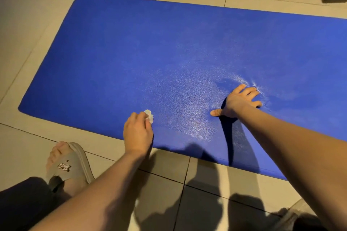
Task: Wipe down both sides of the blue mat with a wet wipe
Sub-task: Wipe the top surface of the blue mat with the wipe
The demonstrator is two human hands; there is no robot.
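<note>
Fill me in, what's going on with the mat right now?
A person is wiping the blue mat, which lies flat on the tiled floor. The left hand pinches a crumpled wet wipe against the mat close to its near edge, while the right hand presses flat with spread fingers to steady it. A shiny, damp-looking patch lies between the hands; only this upper side shows.

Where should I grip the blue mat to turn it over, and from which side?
I would pinch the near long edge of the blue mat, coming from your own side. It lies flat, so only an edge offers a hold, and this one is closest. Lift the right hand off first.
</note>
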